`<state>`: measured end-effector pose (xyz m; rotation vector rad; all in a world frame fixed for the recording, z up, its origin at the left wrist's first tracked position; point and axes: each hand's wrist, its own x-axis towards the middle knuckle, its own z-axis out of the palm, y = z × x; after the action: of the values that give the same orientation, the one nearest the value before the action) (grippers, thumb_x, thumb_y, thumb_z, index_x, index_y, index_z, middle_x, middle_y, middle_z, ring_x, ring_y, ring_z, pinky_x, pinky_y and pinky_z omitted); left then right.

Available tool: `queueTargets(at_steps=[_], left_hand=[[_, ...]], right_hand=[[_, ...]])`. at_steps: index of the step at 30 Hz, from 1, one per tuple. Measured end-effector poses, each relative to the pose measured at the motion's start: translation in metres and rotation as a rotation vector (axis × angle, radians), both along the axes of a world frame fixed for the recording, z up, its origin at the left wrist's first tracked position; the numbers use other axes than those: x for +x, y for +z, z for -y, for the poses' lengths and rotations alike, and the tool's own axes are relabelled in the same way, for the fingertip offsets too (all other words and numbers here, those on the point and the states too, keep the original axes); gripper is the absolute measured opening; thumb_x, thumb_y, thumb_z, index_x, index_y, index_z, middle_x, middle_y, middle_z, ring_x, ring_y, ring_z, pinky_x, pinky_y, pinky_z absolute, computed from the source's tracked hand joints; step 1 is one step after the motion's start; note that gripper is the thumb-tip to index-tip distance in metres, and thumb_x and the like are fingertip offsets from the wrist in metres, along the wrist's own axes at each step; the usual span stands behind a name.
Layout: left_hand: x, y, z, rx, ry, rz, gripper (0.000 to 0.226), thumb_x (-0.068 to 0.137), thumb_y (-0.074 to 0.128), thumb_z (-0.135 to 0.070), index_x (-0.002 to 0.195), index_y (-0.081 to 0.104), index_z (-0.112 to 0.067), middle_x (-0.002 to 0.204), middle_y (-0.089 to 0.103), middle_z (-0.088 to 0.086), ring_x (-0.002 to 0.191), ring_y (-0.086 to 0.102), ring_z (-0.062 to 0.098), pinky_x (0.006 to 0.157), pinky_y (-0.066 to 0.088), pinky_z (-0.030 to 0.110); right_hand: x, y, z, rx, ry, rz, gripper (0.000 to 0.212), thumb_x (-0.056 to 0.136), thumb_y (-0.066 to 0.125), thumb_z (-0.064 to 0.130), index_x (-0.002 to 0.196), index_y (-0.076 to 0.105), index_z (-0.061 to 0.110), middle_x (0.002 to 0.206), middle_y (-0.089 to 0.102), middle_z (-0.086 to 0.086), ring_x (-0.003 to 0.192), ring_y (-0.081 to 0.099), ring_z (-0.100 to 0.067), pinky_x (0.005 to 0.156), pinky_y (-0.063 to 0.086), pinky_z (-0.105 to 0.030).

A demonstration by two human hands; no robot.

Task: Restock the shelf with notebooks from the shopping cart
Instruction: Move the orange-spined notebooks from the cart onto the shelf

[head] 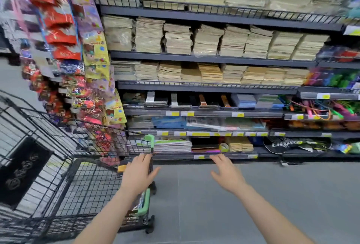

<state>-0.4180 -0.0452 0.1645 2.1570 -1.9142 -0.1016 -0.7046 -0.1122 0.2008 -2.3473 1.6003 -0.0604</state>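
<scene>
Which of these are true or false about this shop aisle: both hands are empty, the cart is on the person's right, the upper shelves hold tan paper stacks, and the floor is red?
1. Both hands hold nothing. True: the left hand and right hand are open, fingers spread.
2. The shopping cart stands on the person's right. False: it stands on their left.
3. The upper shelves hold tan paper stacks. True.
4. The floor is red. False: it is grey.
</scene>
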Motion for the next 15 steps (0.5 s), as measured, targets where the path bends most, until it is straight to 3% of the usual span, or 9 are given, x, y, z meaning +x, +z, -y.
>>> queueTargets(at_steps=[4,9,15], left_hand=[[0.051,-0.005,-0.035,0.018,0.019,-0.032,0.069,0.078,0.027,-0.064,0.119,0.054,-0.016,0.108,0.060,0.003,0.100,0.059,0.026,0.075,0.052,0.039],[0.139,-0.019,-0.090,0.091,0.047,-0.042,0.056,0.088,0.043,-0.056,0.129,0.045,-0.018,0.121,0.053,0.001,0.111,0.052,0.021,0.082,0.050,0.036],[0.220,-0.025,-0.131,0.136,0.049,-0.071,0.061,0.088,0.043,-0.055,0.136,0.039,-0.018,0.127,0.052,-0.001,0.115,0.051,0.017,0.089,0.048,0.034]], right_hand=[[0.051,-0.013,-0.033,0.075,-0.035,0.070,0.051,0.092,0.048,0.025,0.140,0.034,0.019,0.138,0.037,-0.001,0.125,0.042,-0.021,0.098,0.041,-0.034],[0.133,-0.036,-0.077,0.167,-0.089,0.111,0.049,0.091,0.049,0.021,0.138,0.037,0.013,0.141,0.037,-0.005,0.127,0.042,-0.025,0.103,0.038,-0.037],[0.224,-0.044,-0.111,0.208,-0.112,0.173,0.049,0.092,0.051,0.023,0.138,0.037,0.013,0.137,0.040,-0.008,0.127,0.042,-0.026,0.104,0.037,-0.036]])
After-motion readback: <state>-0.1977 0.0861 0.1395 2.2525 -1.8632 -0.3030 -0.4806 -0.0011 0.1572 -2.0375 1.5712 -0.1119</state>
